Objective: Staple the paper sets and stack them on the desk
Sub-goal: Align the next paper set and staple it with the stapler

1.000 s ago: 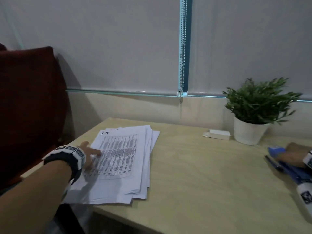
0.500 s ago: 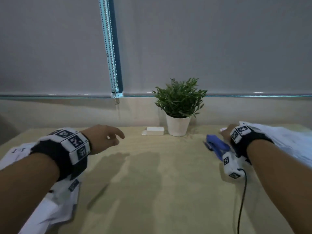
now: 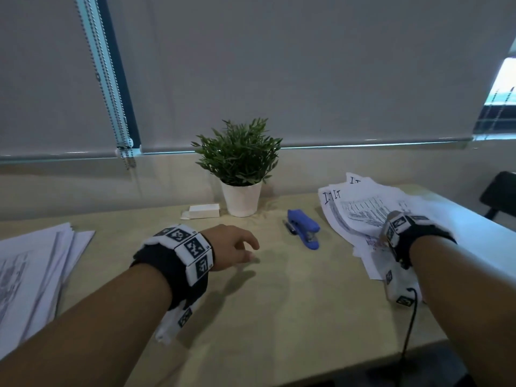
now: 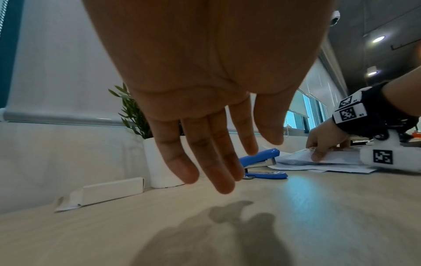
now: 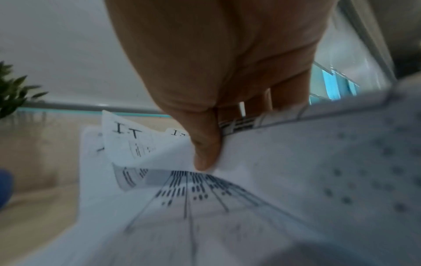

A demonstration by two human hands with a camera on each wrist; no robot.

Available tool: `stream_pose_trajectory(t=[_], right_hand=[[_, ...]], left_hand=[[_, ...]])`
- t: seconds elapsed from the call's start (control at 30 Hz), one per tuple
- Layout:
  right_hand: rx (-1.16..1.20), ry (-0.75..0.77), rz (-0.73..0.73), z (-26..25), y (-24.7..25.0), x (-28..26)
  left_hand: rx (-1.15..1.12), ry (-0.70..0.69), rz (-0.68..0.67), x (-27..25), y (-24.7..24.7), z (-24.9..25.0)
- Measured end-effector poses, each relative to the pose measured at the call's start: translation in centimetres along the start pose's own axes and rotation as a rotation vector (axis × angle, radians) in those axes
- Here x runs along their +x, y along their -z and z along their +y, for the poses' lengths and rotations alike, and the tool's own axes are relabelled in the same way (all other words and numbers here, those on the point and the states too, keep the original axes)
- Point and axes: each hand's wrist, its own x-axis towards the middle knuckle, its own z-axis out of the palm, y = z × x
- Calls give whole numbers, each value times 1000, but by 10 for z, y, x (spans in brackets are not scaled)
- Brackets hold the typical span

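Behind wristband, right hand (image 5: 216, 90) (fingertips hidden) pinches loose papers (image 5: 273, 180).

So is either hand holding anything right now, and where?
The right hand pinches the top sheets of the right paper pile at their near edge; the left hand holds nothing.

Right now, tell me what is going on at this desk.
A person is working through printed paper sets at a light wooden desk. Their right hand pinches sheets from the loose pile of white printed papers on the right side. Their left hand hovers open above the bare middle of the desk, holding nothing. The blue stapler lies untouched between the hands, near a green plant in a white pot. A second paper pile sits at the left.
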Motion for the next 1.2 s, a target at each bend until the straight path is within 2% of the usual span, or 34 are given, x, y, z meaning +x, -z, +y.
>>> stream_pose_trajectory(t=[0.07, 0.17, 0.3, 0.37, 0.43, 0.5, 0.6, 0.7, 0.77, 0.9, 1.0, 1.07, 1.13, 1.2], right_hand=[[2, 11, 86, 5, 4, 3], [168, 54, 245, 4, 18, 8], [184, 239, 299, -12, 48, -55], [199, 358, 308, -23, 56, -85], [202, 488, 263, -38, 57, -113], [170, 610, 192, -57, 52, -140], [139, 751, 73, -88, 39, -173], [212, 825, -129, -110, 19, -185], [272, 826, -268, -120, 7, -192], [-129, 904, -348, -125, -18, -193], [-383, 911, -402, -118, -40, -190], [-456, 939, -396, -116, -49, -192], [-488, 968, -362, -119, -53, -193], [-517, 990, -346, -124, -52, -193]], left_hand=[[-24, 4, 17, -2, 0, -3], [-89, 4, 126, -3, 0, -5], [-298, -5, 323, -1, -3, 3], [-558, -7, 338, -3, -3, 15], [-914, 4, 341, -7, 0, 24], [-1160, 19, 345, -15, 3, 27], [-1279, 54, 344, -31, 4, 19], [-1208, 45, 445, -50, 0, 3], [-1048, 76, 524, -65, -4, -9], [-912, 196, 478, -93, -16, -38], [-939, 433, 386, -110, -25, -65], [-923, 622, 411, -115, -25, -85], [-653, 677, 523, -119, -16, -99], [-276, 615, 523, -118, -11, -102]])
